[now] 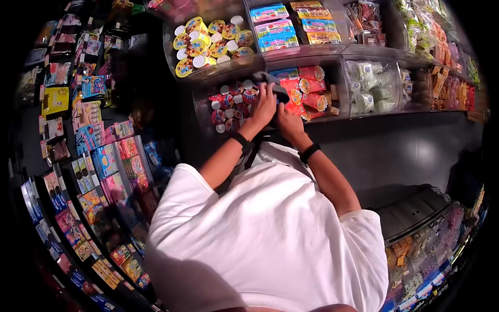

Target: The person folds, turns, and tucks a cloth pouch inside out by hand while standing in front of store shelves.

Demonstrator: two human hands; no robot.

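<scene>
Near the top centre of the frame, a dark grey cloth point(280, 93) is bunched between 2 bare hands, above a lower row of clear bins point(312, 53). The left hand point(264, 105) has its fingers curled over the cloth, grasping it. The right hand point(290, 125), to its right and slightly lower, has bent fingers against the cloth's lower edge; whether they grip it, I cannot tell. Each wrist carries 1 black band point(243, 142). Left of the cloth sit small red and dark cups point(229, 104); just right of it lie red packets point(314, 100). Yellow cups point(195, 48) fill the upper-left bin, with pink and blue packets point(275, 28) beside them. A white T-shirt point(270, 234) spans the lower centre, and colourful packages point(93, 136) line the racks at left.
</scene>
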